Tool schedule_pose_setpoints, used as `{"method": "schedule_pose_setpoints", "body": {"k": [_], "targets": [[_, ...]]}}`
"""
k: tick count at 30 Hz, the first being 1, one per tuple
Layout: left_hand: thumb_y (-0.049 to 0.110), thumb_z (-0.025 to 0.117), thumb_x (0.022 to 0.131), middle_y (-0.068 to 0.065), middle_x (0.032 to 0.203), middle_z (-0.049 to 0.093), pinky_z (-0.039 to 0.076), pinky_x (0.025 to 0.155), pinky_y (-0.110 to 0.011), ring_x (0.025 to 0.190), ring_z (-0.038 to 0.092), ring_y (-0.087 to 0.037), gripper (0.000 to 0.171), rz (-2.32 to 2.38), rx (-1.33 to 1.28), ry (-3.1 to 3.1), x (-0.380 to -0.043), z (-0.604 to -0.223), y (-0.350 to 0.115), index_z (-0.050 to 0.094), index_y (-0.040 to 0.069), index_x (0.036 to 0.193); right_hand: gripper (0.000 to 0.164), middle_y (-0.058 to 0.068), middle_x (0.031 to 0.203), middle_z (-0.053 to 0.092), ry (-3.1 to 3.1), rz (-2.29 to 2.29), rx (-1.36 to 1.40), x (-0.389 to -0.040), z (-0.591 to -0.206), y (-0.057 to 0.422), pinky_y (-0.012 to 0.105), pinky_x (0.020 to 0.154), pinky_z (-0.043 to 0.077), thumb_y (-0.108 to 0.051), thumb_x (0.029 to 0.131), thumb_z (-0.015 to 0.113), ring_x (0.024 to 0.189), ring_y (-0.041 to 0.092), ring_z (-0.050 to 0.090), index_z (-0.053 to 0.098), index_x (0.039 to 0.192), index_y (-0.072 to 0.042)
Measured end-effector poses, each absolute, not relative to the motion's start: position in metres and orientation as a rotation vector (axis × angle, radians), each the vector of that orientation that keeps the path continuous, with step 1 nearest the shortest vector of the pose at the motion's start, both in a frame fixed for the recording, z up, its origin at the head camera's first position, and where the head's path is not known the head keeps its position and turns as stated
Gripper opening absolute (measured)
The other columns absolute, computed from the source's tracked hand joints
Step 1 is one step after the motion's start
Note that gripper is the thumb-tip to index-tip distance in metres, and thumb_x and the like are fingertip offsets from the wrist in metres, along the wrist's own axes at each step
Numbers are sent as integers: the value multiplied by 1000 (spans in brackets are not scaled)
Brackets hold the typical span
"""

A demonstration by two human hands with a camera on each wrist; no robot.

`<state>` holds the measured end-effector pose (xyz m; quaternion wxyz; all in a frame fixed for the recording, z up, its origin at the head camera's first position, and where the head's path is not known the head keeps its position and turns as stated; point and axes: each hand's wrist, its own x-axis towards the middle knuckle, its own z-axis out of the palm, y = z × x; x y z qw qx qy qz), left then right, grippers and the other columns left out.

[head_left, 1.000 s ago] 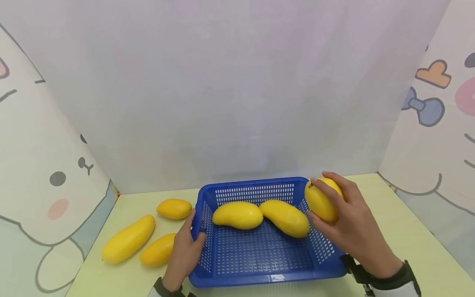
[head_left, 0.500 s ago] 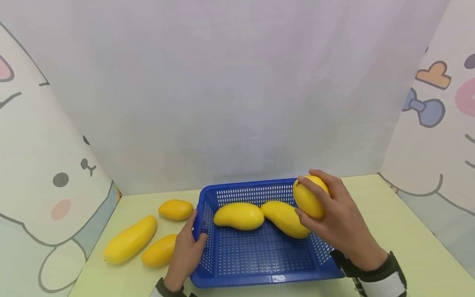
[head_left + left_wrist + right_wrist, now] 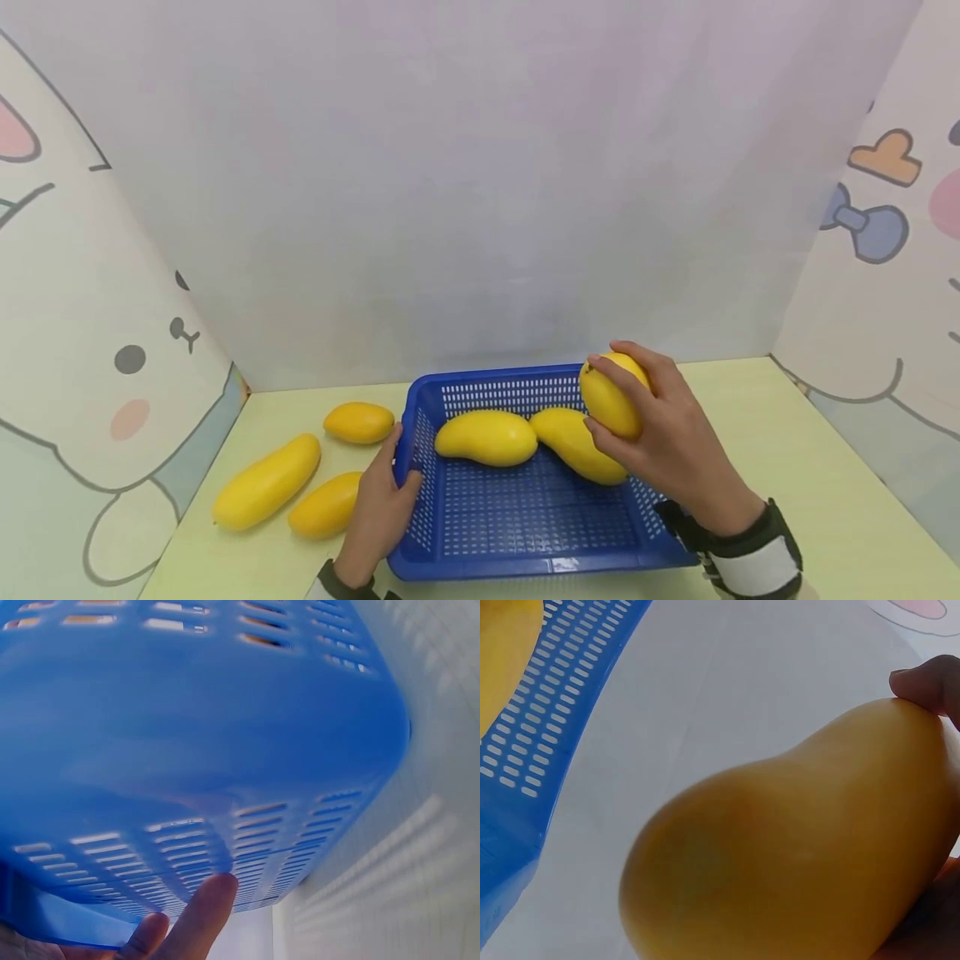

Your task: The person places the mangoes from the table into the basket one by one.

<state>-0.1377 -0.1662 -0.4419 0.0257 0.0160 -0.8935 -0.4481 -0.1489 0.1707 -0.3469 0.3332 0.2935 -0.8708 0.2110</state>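
Observation:
In the head view my right hand (image 3: 671,433) grips a yellow mango (image 3: 611,400) above the right part of a blue plastic basket (image 3: 540,521). The right wrist view shows this mango (image 3: 795,840) large, fingers around its far end. My left hand (image 3: 381,504) holds the basket's left rim, thumb inside and fingers outside. In the left wrist view fingertips (image 3: 214,896) touch the slotted outer wall (image 3: 187,735). Two yellow mangoes lie in the basket: one on the left (image 3: 487,437), and one on the right (image 3: 577,446), partly hidden behind the held mango and hand.
Left of the basket, on the pale yellow table (image 3: 810,483), lie a long mango (image 3: 268,482), a small mango (image 3: 358,422) and another mango (image 3: 324,507) partly behind my left hand. A pale wall (image 3: 480,208) stands behind, with cartoon-printed panels at both sides.
My right hand has carried the mango leftward, from over the basket's right rim to over its inside. The left hand keeps its hold on the rim. The view has shifted slightly.

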Motion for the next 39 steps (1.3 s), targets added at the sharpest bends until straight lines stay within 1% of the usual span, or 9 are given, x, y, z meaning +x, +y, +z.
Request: {"method": "schedule_pose_setpoints", "body": {"k": [10,24,31,39], "targets": [[12,52,88,-13,148,30,36,99,-48,128,37,-29,66,-1399,43,-2754,-139,-444,-166,22,9,147,73,11,140,37,-2299,548,785,-157,-350,163,37,74,54,-33,71,72,115,28,42,44,138,-26],[11,52,88,-13,148,30,36,99,-48,128,37,-29,66,-1403,47,-2754,-138,-443,-165,22,10,147,72,12,139,39,-2280,533,880,-169,-353,149,38,74,53,-32,71,71,117,29,40,44,138,-25],[11,52,88,-14,148,30,36,100,-47,129,36,-28,66,-1406,39,-2742,-137,-444,-166,23,9,147,71,11,139,38,-2299,510,911,-173,-357,141,42,80,50,-34,73,70,118,29,39,43,138,-25],[11,53,87,-14,148,30,36,100,-48,128,36,-28,66,-1402,37,-2737,-138,-443,-166,23,8,147,70,9,138,39,-2312,485,934,-178,-364,134,45,83,48,-38,76,68,118,28,40,41,139,-29]]}}
